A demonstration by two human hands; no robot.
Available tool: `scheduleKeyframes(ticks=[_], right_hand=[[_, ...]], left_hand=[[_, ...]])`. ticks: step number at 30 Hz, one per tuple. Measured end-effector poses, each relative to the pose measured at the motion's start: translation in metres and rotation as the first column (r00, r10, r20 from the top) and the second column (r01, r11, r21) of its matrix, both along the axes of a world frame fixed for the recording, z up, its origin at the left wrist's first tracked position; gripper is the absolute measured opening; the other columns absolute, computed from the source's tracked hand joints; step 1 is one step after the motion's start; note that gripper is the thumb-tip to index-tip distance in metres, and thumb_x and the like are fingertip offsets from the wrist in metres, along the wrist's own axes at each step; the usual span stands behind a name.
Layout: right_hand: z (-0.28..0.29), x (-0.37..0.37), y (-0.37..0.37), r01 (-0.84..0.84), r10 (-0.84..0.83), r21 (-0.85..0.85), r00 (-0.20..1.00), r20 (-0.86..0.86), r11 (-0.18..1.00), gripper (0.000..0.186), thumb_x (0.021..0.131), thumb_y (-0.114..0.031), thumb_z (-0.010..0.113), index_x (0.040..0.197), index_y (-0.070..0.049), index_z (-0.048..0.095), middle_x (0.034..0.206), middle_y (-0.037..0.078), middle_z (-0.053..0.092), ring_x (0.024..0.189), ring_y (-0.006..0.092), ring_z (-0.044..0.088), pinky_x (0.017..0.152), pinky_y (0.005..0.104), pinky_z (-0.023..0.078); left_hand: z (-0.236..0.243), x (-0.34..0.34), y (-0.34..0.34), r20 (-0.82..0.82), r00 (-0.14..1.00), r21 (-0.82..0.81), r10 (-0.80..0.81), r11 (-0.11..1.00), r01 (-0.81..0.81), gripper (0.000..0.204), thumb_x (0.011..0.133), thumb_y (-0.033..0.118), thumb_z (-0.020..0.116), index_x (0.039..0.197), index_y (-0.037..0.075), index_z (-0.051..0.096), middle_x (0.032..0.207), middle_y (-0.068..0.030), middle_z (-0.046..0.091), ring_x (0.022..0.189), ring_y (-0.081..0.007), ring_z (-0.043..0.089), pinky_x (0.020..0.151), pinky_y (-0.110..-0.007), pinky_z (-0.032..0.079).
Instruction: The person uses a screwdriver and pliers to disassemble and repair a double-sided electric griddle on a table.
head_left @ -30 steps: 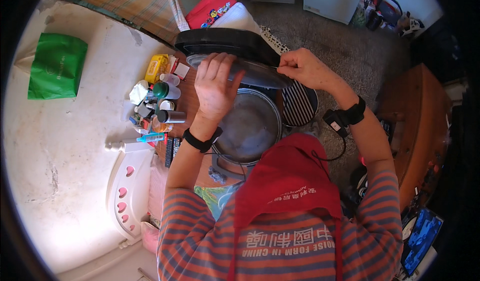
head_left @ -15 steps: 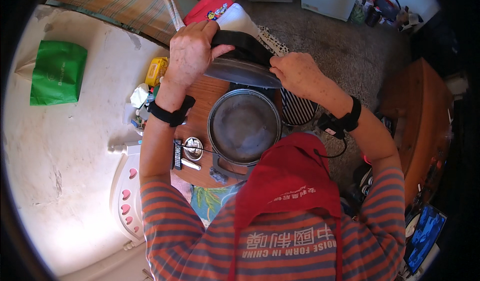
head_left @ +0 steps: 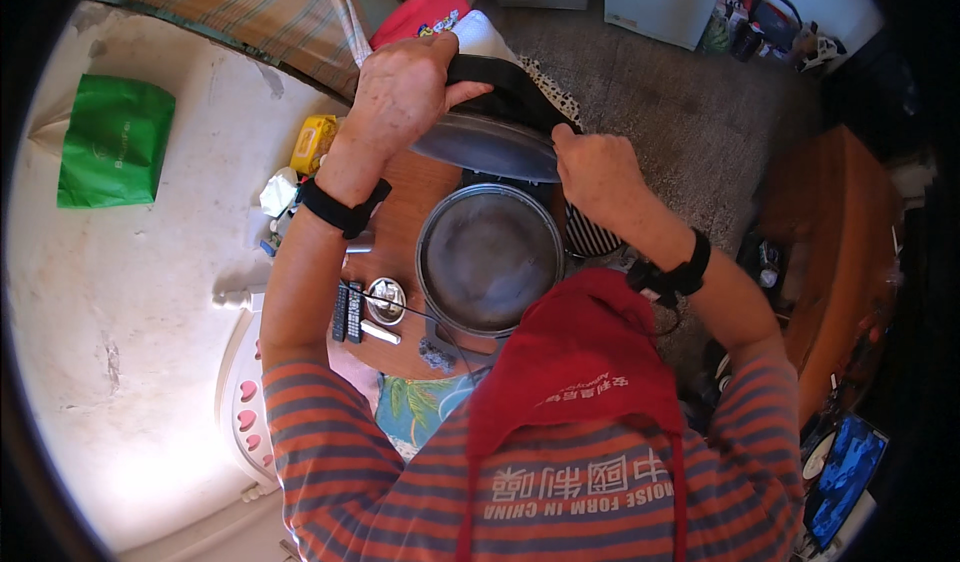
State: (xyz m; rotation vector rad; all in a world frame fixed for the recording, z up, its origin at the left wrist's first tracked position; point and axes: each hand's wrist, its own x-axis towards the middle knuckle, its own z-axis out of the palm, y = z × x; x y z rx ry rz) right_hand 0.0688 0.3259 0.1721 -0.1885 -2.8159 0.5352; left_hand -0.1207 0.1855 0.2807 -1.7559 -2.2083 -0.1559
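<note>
A pale, scuffed wall fills the left side, with a green bag hanging on it and a white headboard with pink hearts below. Next comes the wood-grain worktop, holding a yellow packet, two remote controls and a round metal dish.

The left hand grasps the raised dark lid at its upper left, thumb on the near face. The lid's long axis slants from upper left to lower right, its grey inner face tipped toward the round pan, whose far rim lies just below it. Whether a hinge joins them I cannot tell.

The right hand pinches the lid's right end and is the nearer to the pan. A strip of worktop shows between dish and pan; on the right, a striped round piece sits just beside the pan's rim, then floor and a wooden cabinet.
</note>
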Motion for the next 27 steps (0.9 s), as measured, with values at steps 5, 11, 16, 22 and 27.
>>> scheduleKeyframes(ticks=[5,11,16,22,27], right_hand=[[-0.005,0.002,-0.016,0.135,-0.134,0.02,0.99,-0.044,0.991,0.012,0.076,-0.003,0.06,0.086,-0.001,0.054,0.066,0.015,0.064,0.062,0.0319,0.068,0.056,0.04,0.055],[-0.021,0.001,-0.027,0.368,-0.355,0.084,0.925,-0.135,0.926,0.01,0.076,-0.003,0.06,0.084,-0.003,0.053,0.066,0.012,0.062,0.058,0.0295,0.067,0.053,0.0375,0.054],[-0.025,0.002,-0.01,0.352,-0.355,-0.046,0.922,-0.155,0.935,0.009,0.08,-0.008,0.06,0.085,-0.003,0.055,0.07,0.014,0.063,0.064,0.0317,0.067,0.057,0.04,0.054],[-0.002,0.008,0.059,-0.082,0.085,-0.336,0.996,-0.006,0.938,0.014,0.088,-0.016,0.056,0.09,-0.005,0.065,0.081,0.017,0.065,0.081,0.0346,0.064,0.074,0.0436,0.05],[0.012,0.005,0.065,-0.206,0.223,-0.316,0.975,0.019,0.926,0.015,0.089,-0.011,0.058,0.092,0.001,0.066,0.082,0.018,0.066,0.077,0.032,0.065,0.071,0.0382,0.05]], left_hand=[[-0.003,-0.003,0.009,-0.03,0.999,-0.008,0.014,1.0,-0.014,0.041,0.08,0.04,0.071,0.095,0.003,0.06,0.077,-0.0186,0.064,0.079,-0.0392,0.062,0.067,-0.045,0.049],[-0.005,0.002,0.036,-0.071,0.997,-0.005,-0.017,1.0,0.017,0.041,0.082,0.041,0.07,0.093,0.003,0.062,0.076,-0.0185,0.065,0.077,-0.0383,0.063,0.066,-0.046,0.05],[-0.004,0.002,0.041,-0.078,0.997,-0.009,-0.011,1.0,0.01,0.042,0.082,0.044,0.069,0.089,0.003,0.062,0.075,-0.0184,0.065,0.076,-0.0388,0.063,0.066,-0.046,0.05],[0.003,0.001,0.031,-0.054,0.999,-0.044,-0.001,0.999,-0.002,0.042,0.083,0.045,0.068,0.09,0.004,0.062,0.076,-0.0189,0.064,0.076,-0.0399,0.063,0.066,-0.047,0.05],[0.002,-0.007,0.017,-0.039,0.999,-0.045,0.001,0.999,-0.002,0.04,0.085,0.042,0.067,0.093,0.003,0.06,0.081,-0.0188,0.065,0.08,-0.04,0.062,0.068,-0.046,0.049]])
